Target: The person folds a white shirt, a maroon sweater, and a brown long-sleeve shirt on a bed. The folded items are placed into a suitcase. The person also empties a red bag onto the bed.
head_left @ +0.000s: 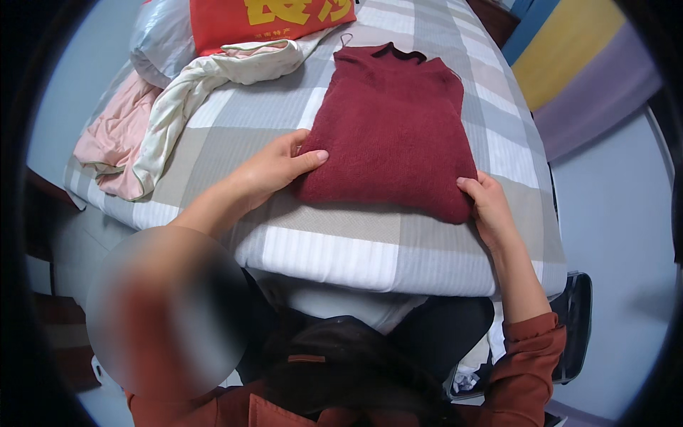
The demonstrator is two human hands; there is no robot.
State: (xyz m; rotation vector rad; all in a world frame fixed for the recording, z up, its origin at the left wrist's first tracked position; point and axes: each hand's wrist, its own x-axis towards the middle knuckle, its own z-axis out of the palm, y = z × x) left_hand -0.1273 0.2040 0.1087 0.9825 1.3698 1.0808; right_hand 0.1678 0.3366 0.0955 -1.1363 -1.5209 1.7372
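A dark red knit sweater [395, 139] lies folded on the checked bedspread [341, 245], its black-edged neck opening toward the far side and a thin loop at its far left corner. My left hand [288, 162] grips the sweater's left edge, thumb on top and fingers partly hidden beneath. On the opposite side my right hand [485, 203] pinches the near right corner, thumb over the fabric. Both hands are closed on the same garment.
Left of the sweater lies a pink and cream garment [171, 117]. Behind it are a red bag [274, 25] with yellow markings and a clear plastic bag [162, 43]. An open suitcase [575, 327] stands on the floor at right, near a yellow and purple curtain [580, 64].
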